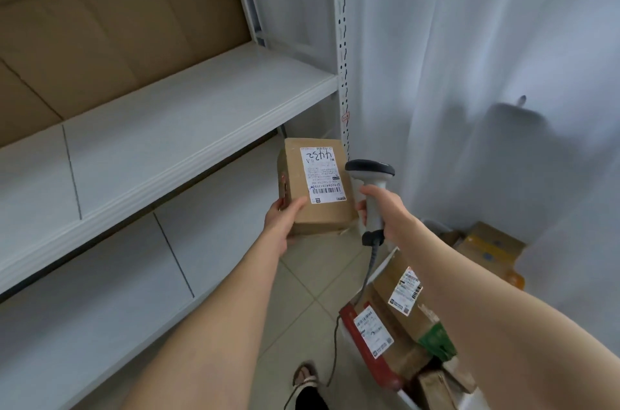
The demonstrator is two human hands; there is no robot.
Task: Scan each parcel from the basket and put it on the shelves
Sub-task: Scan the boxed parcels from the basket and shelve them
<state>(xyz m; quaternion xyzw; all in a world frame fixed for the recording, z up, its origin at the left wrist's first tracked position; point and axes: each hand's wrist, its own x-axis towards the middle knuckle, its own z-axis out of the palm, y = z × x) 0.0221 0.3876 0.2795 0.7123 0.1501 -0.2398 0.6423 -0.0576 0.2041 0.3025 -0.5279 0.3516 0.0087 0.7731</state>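
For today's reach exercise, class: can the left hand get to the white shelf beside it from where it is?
Probably yes: the left hand, holding the parcel, is close to the shelf edge, with nothing visible between them.

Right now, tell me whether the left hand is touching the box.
Touching. The head view shows the left hand gripping the box at its near corner, thumb on the labelled face.
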